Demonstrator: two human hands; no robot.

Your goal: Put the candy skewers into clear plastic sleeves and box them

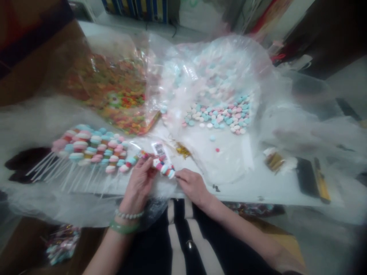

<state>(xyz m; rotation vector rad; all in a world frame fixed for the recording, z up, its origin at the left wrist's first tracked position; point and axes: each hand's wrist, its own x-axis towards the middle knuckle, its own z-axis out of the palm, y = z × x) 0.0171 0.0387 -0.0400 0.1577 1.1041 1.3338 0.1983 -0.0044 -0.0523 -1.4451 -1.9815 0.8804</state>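
Above the near edge of the desk (258,194), the left hand (139,184) and right hand (192,187) pinch a light, soft candy skewer (164,168) between narrowly closed fingers; its delicate sweets suggest holding the stick.

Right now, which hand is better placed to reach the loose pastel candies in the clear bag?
Probably the right hand: it lies nearer the pastel candies, with only its fingertips at the candy skewer, while the left hand is further off, pinching the skewer.

Left hand (138,186) and right hand (192,187) close together, fingers (146,165) curled inward, forearms (110,250) angled toward each other.
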